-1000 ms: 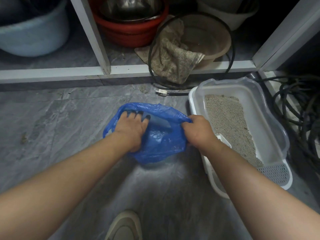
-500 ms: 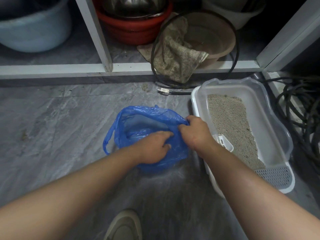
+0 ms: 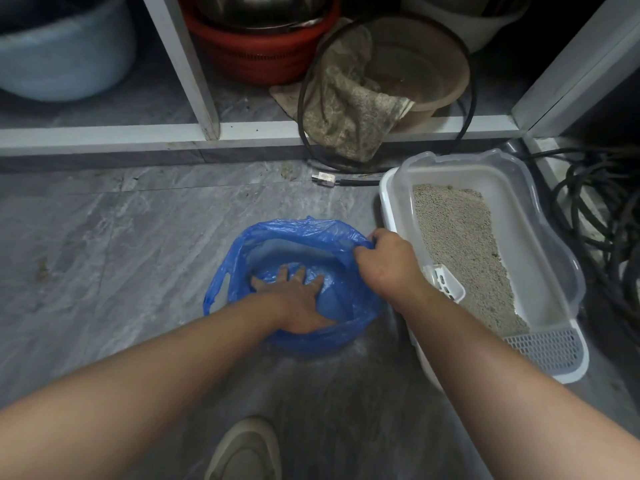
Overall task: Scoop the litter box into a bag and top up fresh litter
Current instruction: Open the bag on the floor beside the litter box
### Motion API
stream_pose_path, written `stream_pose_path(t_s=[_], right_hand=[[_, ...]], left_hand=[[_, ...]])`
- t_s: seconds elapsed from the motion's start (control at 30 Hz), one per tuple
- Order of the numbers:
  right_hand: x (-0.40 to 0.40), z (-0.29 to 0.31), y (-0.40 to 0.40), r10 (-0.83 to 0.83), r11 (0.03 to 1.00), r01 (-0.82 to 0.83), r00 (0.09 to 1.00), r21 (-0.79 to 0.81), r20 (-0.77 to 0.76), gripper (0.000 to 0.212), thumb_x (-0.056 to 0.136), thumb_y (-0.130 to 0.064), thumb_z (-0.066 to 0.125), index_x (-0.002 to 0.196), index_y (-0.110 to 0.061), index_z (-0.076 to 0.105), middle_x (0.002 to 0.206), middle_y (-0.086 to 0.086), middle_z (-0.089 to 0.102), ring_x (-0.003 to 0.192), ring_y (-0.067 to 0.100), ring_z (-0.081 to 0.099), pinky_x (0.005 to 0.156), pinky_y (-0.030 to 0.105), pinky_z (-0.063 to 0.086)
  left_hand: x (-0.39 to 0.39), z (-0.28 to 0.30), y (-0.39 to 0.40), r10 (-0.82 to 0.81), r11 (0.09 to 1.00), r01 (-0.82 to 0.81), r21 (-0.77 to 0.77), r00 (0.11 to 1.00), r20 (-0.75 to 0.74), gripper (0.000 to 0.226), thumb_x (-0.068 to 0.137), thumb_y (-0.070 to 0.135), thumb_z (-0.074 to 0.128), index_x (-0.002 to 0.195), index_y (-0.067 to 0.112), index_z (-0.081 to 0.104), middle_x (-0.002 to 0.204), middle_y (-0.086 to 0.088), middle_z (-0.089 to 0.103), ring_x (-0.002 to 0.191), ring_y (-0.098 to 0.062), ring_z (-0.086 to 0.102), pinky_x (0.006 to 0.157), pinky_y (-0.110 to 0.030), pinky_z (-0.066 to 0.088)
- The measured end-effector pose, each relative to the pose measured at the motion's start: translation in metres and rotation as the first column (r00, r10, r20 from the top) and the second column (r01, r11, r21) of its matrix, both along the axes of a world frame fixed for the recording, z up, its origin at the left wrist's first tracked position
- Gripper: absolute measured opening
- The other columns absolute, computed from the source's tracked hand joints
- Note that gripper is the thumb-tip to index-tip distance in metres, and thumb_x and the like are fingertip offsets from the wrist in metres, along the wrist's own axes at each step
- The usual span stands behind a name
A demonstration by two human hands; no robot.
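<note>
- A shoe [image 3: 246,452] shows at the near edge of the grey floor [image 3: 104,244].
- The blue bag [image 3: 304,233] stands open on the floor, mid-way across, just left of the litter box [image 3: 540,282].
- The left hand [image 3: 298,299] reaches down inside the bag, fingers straight and spread, palm flat against its bottom; it grasps nothing.
- The right hand [image 3: 388,265] is clenched on the bag's right rim, pinching the plastic and lifting it (that side of the mouth stands higher).
- The box lies along the floor's right side, its near end a slotted grid; grey litter [image 3: 460,244] covers a strip of it.
- A white scoop [image 3: 445,287] rests in the box at its left wall, partly hidden by the right wrist.
- A cable end [image 3: 325,178] lies on the floor beyond the bag.
- Farthest, low shelves hold a red basket [image 3: 256,53], a beige basin [image 3: 422,67] with a rag [image 3: 349,116] draped over it, and a pale tub [image 3: 62,53].
</note>
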State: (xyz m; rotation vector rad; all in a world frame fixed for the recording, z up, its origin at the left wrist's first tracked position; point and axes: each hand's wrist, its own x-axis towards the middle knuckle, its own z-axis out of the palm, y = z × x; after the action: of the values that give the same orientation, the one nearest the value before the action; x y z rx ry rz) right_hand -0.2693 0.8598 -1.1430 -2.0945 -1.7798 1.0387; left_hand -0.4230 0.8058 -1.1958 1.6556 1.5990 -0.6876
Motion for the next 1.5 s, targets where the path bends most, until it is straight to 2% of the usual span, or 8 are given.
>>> stream_pose_path(t_s=[0.3,0.5,0.67,0.87,1.13,1.37,1.43,1.5], right_hand=[[0.001,-0.001,-0.008,0.081,0.997,-0.082,0.996,0.015,0.026,0.016,0.087,-0.028,0.061,0.09,-0.013,0.057,0.087,0.003,0.062,0.081,0.025,0.061,0.067,0.029,0.045],[0.005,-0.002,-0.021,0.083,0.993,-0.091,0.992,-0.071,-0.097,0.033,0.081,-0.043,0.074,0.091,-0.018,0.054,0.085,-0.008,0.06,0.076,0.01,0.06,0.06,0.024,0.044],[0.015,0.0,-0.035,0.142,0.99,-0.143,0.989,-0.014,-0.037,0.043,0.075,-0.048,0.077,0.099,-0.02,0.055,0.093,-0.004,0.063,0.079,0.014,0.061,0.062,0.026,0.043],[0.018,-0.004,-0.039,0.191,0.964,-0.189,0.981,0.184,0.007,0.003,0.082,-0.014,0.064,0.083,-0.012,0.062,0.077,0.003,0.065,0.073,0.027,0.06,0.069,0.038,0.052],[0.009,-0.012,-0.008,0.272,0.892,-0.293,0.956,0.344,0.107,0.011,0.082,-0.011,0.057,0.091,-0.009,0.064,0.091,0.013,0.064,0.086,0.035,0.059,0.073,0.04,0.049],[0.012,-0.019,-0.011,0.309,0.901,-0.334,0.942,0.277,0.13,0.012,0.085,-0.008,0.047,0.088,-0.007,0.059,0.092,0.018,0.067,0.087,0.038,0.06,0.069,0.037,0.045],[0.012,-0.021,-0.014,0.321,0.906,-0.346,0.937,0.243,0.137,0.009,0.086,-0.008,0.046,0.083,-0.011,0.054,0.092,0.018,0.066,0.087,0.037,0.059,0.067,0.034,0.039],[0.012,-0.023,-0.016,0.328,0.912,-0.354,0.933,0.208,0.146,0.011,0.086,-0.008,0.047,0.086,-0.009,0.058,0.094,0.017,0.066,0.089,0.036,0.059,0.067,0.033,0.039]], left_hand=[[-0.003,0.004,0.002,-0.005,0.999,-0.003,-0.049,0.987,-0.161,0.114,0.078,0.081,0.051,0.162,0.027,-0.004,0.171,-0.006,-0.01,0.154,-0.038,-0.018,0.106,-0.082,-0.009],[-0.01,0.016,0.002,0.07,0.971,-0.102,0.215,0.986,0.149,0.071,0.088,0.056,0.061,0.149,0.022,0.042,0.151,-0.004,0.047,0.142,-0.027,0.042,0.119,-0.047,0.029],[-0.025,0.025,-0.004,0.16,0.955,-0.219,0.198,0.948,0.274,0.066,0.094,0.045,0.063,0.152,0.022,0.041,0.152,-0.002,0.047,0.139,-0.024,0.047,0.114,-0.038,0.037],[-0.03,0.029,-0.009,0.168,0.928,-0.265,0.262,0.925,0.342,0.056,0.09,0.043,0.069,0.14,0.025,0.051,0.141,0.004,0.059,0.131,-0.02,0.054,0.108,-0.036,0.042],[-0.023,0.072,-0.018,0.023,0.975,-0.087,0.206,0.955,0.294,0.058,0.085,0.056,0.069,0.138,0.036,0.055,0.13,0.015,0.063,0.118,-0.01,0.061,0.105,-0.035,0.047],[-0.032,0.13,-0.015,0.333,0.926,-0.332,-0.179,0.497,0.801,0.035,0.077,0.013,0.083,0.109,0.013,0.07,0.103,-0.007,0.077,0.076,-0.027,0.074,0.066,-0.036,0.063],[-0.03,0.12,-0.014,0.294,0.883,-0.463,-0.072,0.429,0.854,0.034,0.075,0.013,0.084,0.106,0.012,0.071,0.098,-0.008,0.077,0.064,-0.018,0.067,0.058,-0.029,0.057],[-0.03,0.1,-0.01,0.083,0.796,-0.531,0.291,0.572,0.816,0.033,0.075,0.017,0.09,0.103,0.02,0.072,0.093,-0.001,0.074,0.066,-0.008,0.058,0.065,-0.025,0.051]])
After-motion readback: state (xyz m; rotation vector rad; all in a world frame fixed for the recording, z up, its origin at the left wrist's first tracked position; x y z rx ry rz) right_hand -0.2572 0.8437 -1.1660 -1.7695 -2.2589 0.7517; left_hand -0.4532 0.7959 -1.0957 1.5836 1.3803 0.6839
